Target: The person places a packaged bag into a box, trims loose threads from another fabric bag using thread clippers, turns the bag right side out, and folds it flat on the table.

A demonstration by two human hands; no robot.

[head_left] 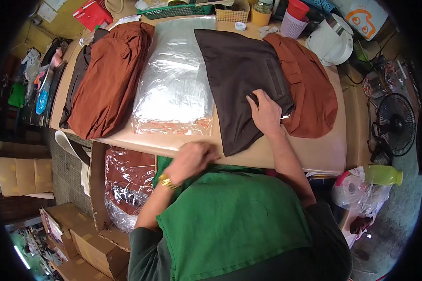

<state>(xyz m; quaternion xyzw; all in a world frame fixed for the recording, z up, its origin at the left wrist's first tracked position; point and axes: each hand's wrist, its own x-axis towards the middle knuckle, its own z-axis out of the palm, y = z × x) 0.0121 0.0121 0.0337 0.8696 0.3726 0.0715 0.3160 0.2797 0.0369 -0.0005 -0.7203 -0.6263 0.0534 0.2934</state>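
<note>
A dark brown cloth piece (234, 70) with a darker strip near its right side lies on the table in front of me. My right hand (267, 112) is on this cloth, thumb and fingers closed on a small pinch of it. My left hand (194, 157), a gold-coloured band at its wrist, hovers by the table's front edge, left of the cloth's lower corner. Motion blurs its fingers, so their state is unclear. Left of the cloth, a stack of clear plastic bags (173, 89) lies flat. Reddish-brown fabric (309, 89) is partly beneath the dark cloth's right side.
Reddish-brown garments (112, 79) are piled at the table's left. A white kettle (330, 42), a lilac basket (294, 24) and a green tray (176, 11) stand along the back. Below the front edge, an open carton (98, 187) holds plastic-wrapped brown items. A fan (394, 124) is at right.
</note>
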